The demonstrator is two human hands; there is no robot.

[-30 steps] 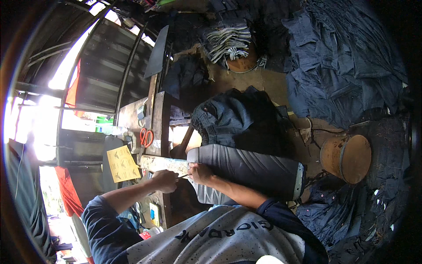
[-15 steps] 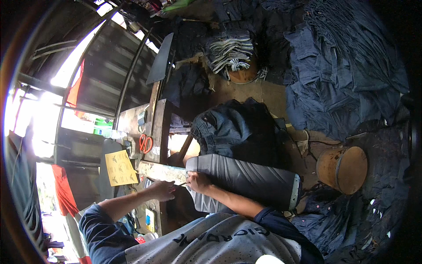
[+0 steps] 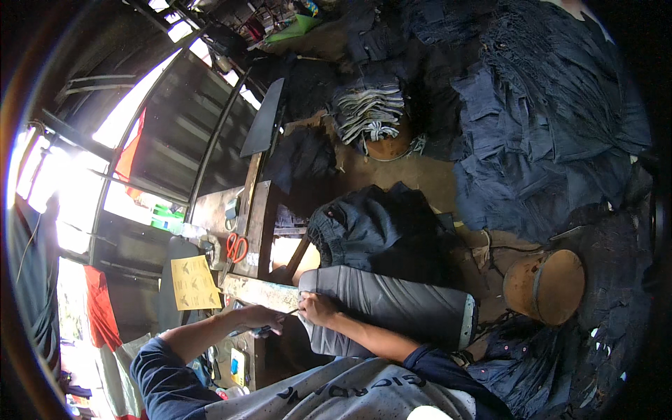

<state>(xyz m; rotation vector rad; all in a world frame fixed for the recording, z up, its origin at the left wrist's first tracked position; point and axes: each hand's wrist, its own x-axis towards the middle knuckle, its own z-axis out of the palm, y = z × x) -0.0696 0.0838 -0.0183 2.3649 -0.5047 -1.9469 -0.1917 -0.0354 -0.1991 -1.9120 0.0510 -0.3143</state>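
A grey padded board (image 3: pixel 385 302) with a quilted, creased cover lies across in front of me. At its left end my right hand (image 3: pixel 317 309) is closed, fingertips pinched together at the edge of the cover; a thin dark bit shows beside them. My left hand (image 3: pixel 267 320) is curled just to the left, apart from the board. Something small and dark sits in its fingers, too blurred to name. Under both hands runs a pale, worn wooden plank (image 3: pixel 260 290). Beyond the board lies a pile of dark blue garments (image 3: pixel 371 227) with a gathered waistband.
Orange-handled scissors (image 3: pixel 236 248) lie on the wooden table (image 3: pixel 262 217) at the left, near a yellow printed sheet (image 3: pixel 194 283). A round brown drum (image 3: pixel 544 287) stands at right. Large heaps of dark cloth (image 3: pixel 539 154) fill the far right; a tied striped bundle (image 3: pixel 371 112) sits farther back.
My left hand has turned and drawn slightly lower, with a dark thing now showing in it. The right hand keeps its pinch at the board's end. The whole view has shifted a little.
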